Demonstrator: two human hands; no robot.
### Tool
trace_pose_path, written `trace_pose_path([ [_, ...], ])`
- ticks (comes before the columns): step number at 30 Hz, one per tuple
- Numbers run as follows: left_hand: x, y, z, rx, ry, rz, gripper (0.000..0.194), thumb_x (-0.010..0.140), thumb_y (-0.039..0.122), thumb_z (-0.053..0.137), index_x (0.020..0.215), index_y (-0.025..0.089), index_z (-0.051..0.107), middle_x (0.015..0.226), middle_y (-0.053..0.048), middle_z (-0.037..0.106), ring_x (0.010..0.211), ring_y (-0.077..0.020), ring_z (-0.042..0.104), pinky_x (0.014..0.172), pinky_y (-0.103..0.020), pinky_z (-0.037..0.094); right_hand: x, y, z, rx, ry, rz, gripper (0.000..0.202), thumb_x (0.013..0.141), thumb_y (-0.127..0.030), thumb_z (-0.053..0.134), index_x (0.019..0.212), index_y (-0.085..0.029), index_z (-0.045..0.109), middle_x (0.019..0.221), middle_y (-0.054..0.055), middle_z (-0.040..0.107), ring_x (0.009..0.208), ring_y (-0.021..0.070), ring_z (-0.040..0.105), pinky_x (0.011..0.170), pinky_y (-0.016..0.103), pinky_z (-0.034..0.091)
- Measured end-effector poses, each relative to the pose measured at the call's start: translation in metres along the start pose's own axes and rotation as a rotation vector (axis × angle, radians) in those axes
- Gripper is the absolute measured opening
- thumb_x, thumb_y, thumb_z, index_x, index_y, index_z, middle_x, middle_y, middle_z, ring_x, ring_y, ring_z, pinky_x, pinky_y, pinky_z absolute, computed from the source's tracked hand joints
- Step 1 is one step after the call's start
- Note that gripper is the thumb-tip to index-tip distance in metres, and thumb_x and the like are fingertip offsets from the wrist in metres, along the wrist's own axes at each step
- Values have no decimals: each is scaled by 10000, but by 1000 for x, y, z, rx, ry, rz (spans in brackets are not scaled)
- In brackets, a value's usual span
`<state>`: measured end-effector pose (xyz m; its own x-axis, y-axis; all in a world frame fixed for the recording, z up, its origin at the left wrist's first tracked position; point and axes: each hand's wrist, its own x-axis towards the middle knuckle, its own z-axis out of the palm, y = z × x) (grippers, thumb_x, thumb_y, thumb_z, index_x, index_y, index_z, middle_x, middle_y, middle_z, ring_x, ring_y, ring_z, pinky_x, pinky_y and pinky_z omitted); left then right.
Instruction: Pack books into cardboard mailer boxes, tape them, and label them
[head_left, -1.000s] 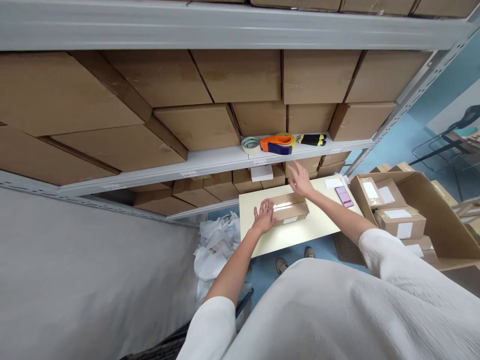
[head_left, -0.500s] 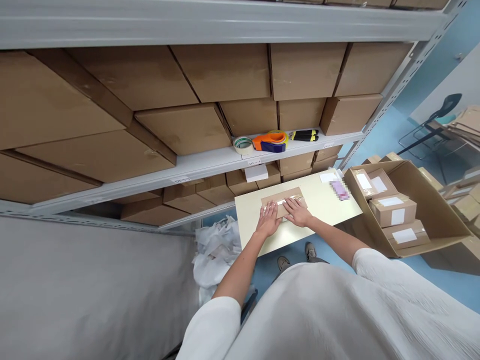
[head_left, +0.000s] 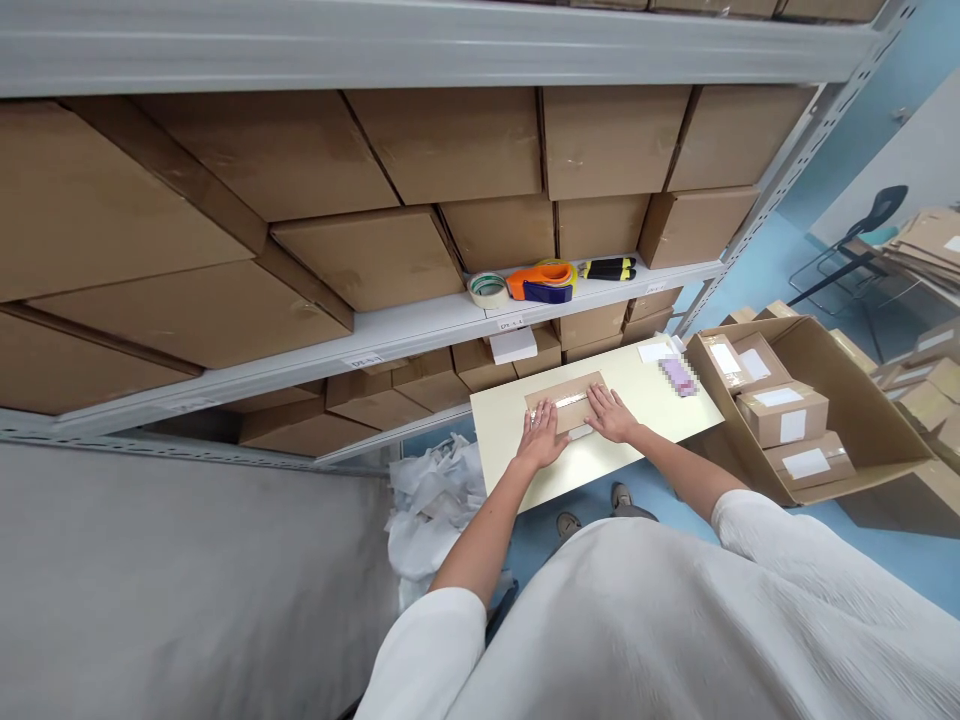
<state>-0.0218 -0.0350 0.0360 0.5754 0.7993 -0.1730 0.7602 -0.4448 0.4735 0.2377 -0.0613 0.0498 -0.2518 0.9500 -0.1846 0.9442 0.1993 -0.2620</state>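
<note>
A small brown cardboard box (head_left: 568,392) lies on the pale yellow board (head_left: 645,440), with a shiny strip of tape along its top. My left hand (head_left: 541,437) rests flat on the box's left part, fingers spread. On the right end of the box lies my right hand (head_left: 611,415), its fingers also stretched out. Part of a white label shows at the box's near side, between the hands. Neither hand grips anything.
Right of the board stands a large open carton (head_left: 870,400) holding several labelled boxes. Behind, a shelf (head_left: 420,325) bears cartons, a tape roll (head_left: 488,290), an orange tape dispenser (head_left: 541,281) and black-yellow tools (head_left: 609,268). White plastic bags (head_left: 435,500) lie left of the board.
My right hand has slid right along the box to its right end, uncovering the tape in the middle. My left hand has shifted slightly right. The view has turned a little.
</note>
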Motion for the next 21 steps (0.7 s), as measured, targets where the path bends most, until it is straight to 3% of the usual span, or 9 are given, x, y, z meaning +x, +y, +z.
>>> trace_pose_path([
  [5,3,1,-11,-91,94,-84,705,1069,427,415,1727,187,328,1813,-167,307,1705,-338,219,1375,-614,147,-3,10,-13,53,53,27,683,1145,-504,306,1707,-130,414,1819,174,261,1713,296,169,1372,527,161],
  [9,8,10,-16,-82,195,-74,613,1052,311,414,1657,222,453,1763,-138,414,1677,-305,293,1376,-578,187,-14,37,-18,84,144,151,594,1147,-443,340,1628,-153,532,1797,174,324,1693,314,231,1345,536,222],
  [16,32,53,-9,-94,151,32,550,1053,291,426,1589,241,537,1724,-127,462,1650,-310,332,1360,-589,220,-41,106,-24,74,139,326,516,1118,-367,407,1542,-160,615,1710,192,469,1609,335,385,1299,530,300],
  [21,69,88,-7,-93,159,102,518,1054,274,421,1544,227,582,1718,-133,469,1644,-310,337,1359,-596,219,-47,157,-39,90,82,434,523,1100,-360,423,1546,-167,615,1663,186,525,1519,364,479,1247,528,365],
])
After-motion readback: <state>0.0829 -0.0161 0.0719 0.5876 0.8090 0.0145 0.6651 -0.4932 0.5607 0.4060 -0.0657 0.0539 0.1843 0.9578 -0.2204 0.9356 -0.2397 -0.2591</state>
